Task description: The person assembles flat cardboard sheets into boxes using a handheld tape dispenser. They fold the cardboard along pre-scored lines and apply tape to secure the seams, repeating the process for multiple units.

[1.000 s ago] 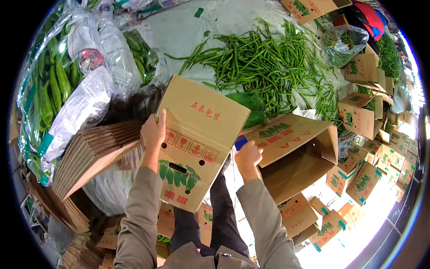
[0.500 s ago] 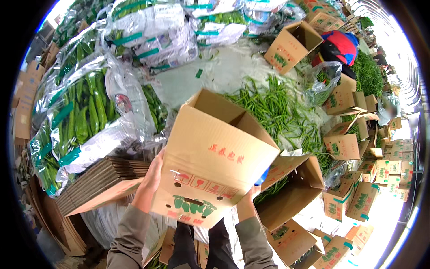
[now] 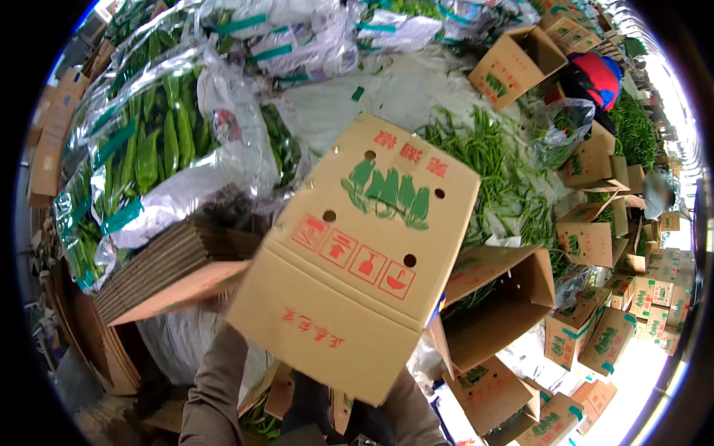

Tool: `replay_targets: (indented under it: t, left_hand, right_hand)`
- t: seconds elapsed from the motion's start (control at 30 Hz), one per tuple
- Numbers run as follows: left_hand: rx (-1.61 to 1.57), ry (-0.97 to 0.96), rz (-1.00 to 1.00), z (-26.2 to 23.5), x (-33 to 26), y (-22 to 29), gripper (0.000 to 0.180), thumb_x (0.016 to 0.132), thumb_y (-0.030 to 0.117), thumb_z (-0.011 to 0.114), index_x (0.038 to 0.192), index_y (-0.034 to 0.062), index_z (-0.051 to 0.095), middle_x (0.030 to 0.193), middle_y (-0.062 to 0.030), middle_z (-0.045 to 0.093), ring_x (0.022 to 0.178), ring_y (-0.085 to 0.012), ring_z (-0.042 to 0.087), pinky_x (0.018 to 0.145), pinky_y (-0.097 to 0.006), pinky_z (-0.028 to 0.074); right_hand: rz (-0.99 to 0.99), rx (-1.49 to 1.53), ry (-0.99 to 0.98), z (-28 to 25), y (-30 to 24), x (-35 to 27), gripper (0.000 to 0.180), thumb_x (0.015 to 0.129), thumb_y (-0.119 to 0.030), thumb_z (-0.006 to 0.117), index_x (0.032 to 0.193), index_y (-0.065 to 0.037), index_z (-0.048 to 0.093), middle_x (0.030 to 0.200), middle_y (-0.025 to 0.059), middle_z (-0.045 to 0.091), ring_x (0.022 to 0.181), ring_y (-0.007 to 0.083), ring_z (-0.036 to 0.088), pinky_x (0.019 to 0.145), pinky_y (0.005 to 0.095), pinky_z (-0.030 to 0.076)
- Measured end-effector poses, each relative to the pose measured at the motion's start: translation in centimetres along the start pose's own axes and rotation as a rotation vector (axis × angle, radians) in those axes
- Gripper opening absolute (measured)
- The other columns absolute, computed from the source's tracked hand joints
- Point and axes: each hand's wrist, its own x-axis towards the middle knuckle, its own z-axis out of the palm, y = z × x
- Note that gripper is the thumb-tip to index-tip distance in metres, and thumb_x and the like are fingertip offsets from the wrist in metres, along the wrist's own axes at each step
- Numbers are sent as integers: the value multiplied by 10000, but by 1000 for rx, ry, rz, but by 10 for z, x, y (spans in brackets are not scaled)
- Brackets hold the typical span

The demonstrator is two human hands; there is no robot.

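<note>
Above the lap, a cardboard box (image 3: 357, 256) printed with green peppers is held tilted. Both hands are hidden behind it, so each grip cannot be told. If tipped further, the stack of flattened cartons (image 3: 160, 271) could be knocked.

A tilted cardboard box (image 3: 357, 253) is filling the centre, hiding both hands; green peppers (image 3: 498, 171) are lying at two o'clock, flattened cartons (image 3: 160, 267) at nine.

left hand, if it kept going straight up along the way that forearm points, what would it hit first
Most likely the cardboard box it already reaches under: the box hides the hand itself. The left forearm aims up at the box's lower edge, beside the stack of flat cartons. Depth is unclear.
</note>
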Motion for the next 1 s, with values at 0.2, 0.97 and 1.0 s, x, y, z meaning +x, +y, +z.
replay_targets:
  t: [0.2, 0.97, 1.0]
  left_hand:
    - [907, 125, 131, -27, 83, -18, 673, 934, 364, 639, 1449, -19, 439, 1393, -155, 574, 1292, -286, 531, 1059, -406, 418]
    - [253, 10, 204, 89, -36, -61, 312, 992, 138, 617, 1198, -92, 652, 1104, -125, 708, 1051, -174, 663, 937, -290, 514]
    - [148, 16, 136, 82, -32, -62, 301, 989, 133, 617, 1184, -93, 656, 1103, -131, 709, 1036, -182, 671, 929, -297, 523]
  right_hand:
    - [-457, 96, -25, 72, 10, -13, 421, 800, -45, 620, 1220, -35, 583, 1113, 106, 671, 1046, 280, 677, 856, 434, 602]
    - [-1519, -1600, -740, 135, -26, -136, 515, 694, -116, 848, 1004, -59, 440, 1010, 238, 687, 1007, 464, 686, 800, 465, 589]
    - [-1498, -1623, -738, 134, -24, -135, 516, 689, -114, 848, 1002, -59, 441, 997, 228, 688, 1006, 462, 687, 796, 462, 589]
